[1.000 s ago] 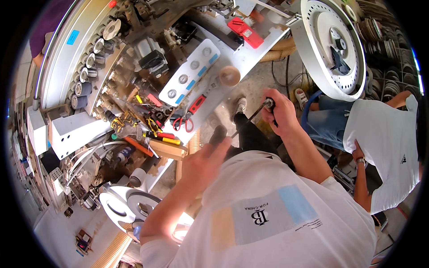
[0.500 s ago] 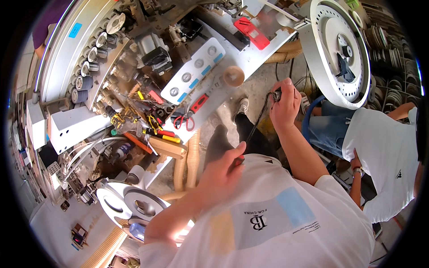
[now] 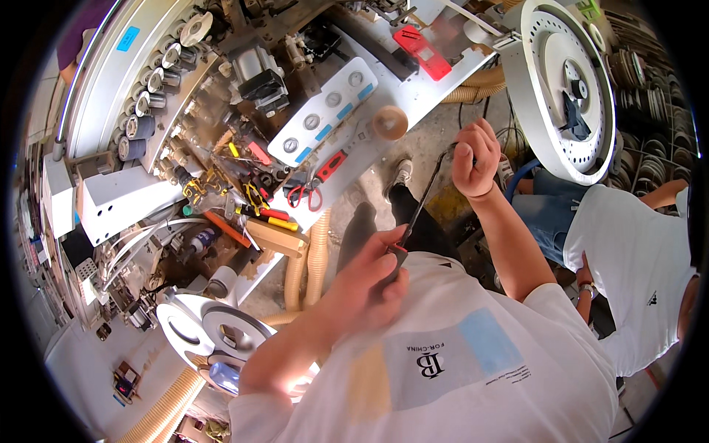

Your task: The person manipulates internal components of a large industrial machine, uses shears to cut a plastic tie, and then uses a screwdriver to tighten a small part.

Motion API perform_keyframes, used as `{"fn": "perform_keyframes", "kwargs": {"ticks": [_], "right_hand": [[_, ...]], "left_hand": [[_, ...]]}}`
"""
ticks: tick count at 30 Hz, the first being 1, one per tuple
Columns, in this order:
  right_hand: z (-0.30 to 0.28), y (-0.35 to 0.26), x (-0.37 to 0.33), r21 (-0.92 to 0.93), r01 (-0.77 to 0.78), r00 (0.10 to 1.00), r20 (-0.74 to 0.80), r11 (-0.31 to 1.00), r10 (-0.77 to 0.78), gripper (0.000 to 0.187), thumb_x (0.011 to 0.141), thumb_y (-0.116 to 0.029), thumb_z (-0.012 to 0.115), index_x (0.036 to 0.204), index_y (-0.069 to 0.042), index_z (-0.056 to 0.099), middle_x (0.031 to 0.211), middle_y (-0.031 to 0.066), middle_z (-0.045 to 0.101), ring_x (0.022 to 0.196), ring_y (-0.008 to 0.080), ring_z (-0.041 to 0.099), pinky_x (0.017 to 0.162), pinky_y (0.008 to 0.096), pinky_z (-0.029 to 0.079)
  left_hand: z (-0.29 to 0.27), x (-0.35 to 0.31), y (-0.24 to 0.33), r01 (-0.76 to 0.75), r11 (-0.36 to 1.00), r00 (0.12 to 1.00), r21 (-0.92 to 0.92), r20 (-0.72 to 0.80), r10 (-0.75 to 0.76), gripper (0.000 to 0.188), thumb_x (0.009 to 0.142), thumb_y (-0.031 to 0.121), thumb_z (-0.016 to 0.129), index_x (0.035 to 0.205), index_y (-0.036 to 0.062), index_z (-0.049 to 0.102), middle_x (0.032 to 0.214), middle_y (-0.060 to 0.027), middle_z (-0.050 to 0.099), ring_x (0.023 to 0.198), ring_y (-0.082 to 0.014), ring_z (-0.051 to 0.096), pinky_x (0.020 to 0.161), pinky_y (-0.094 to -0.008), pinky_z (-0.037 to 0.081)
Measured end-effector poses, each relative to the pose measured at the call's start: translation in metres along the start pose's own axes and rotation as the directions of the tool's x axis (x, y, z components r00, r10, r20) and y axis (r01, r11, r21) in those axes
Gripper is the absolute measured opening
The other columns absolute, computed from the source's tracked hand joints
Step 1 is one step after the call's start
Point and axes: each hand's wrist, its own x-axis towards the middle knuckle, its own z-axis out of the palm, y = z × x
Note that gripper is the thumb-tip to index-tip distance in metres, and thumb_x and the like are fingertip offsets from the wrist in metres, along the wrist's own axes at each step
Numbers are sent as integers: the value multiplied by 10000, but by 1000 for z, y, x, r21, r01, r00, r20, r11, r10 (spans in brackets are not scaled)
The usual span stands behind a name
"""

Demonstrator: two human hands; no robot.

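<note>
My left hand (image 3: 375,286), a little blurred, is closed round the black-and-red handle (image 3: 396,258) of a screwdriver-like tool in front of my shirt. From the handle a long, thin dark shaft (image 3: 422,205) slants up and right, bending near its far end. There my right hand (image 3: 476,161) is closed in a loose fist with the far end at its fingers. Whatever small piece may be inside that fist is hidden. Both hands are held in the air, right of the workbench edge.
On the bench (image 3: 347,181) lie red-handled scissors (image 3: 304,196), a red-handled wrench (image 3: 331,165), pliers (image 3: 255,198), a white panel with round fittings (image 3: 323,111) and a red case (image 3: 422,53). A large white wheel (image 3: 557,88) stands right. Another person (image 3: 617,258) is close behind it.
My right hand has turned and its fingers have curled over, covering the dark piece visible before. My left hand has shifted slightly lower, with more of the handle showing. The view has moved slightly.
</note>
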Motion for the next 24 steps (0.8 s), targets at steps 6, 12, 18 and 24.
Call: {"fn": "perform_keyframes", "kwargs": {"ticks": [6,12,18,24], "right_hand": [[-6,3,-10,-28,64,992,111,998,-60,151,741,-99,691,826,-60,572,776,95,583,672,308,507,592,393,424],[-16,6,-10,5,73,969,238,997,-72,269,694,-133,748,888,-53,579,815,107,582,709,324,515,617,413,439],[-23,2,6,108,10,938,344,994,-47,178,766,-99,705,872,-49,571,804,113,562,727,336,515,630,422,440],[-25,2,16,137,-20,916,400,990,-37,111,892,-118,588,816,-47,548,759,119,538,693,337,498,621,422,417]], "left_hand": [[-25,1,-5,106,968,969,-227,240,-50,418,1030,320,570,1445,326,515,848,0,459,681,-90,403,553,-221,341],[-29,0,-10,124,960,969,-250,241,-62,406,1046,364,525,1451,365,514,816,21,422,617,-74,343,555,-193,308],[-29,-5,-6,103,972,982,-209,179,-65,413,1060,361,499,1472,340,486,801,15,427,536,-71,334,484,-204,300],[-28,-4,-8,57,978,995,-198,89,-40,427,1077,331,470,1503,298,453,765,-23,443,410,-86,330,368,-236,296]]}}
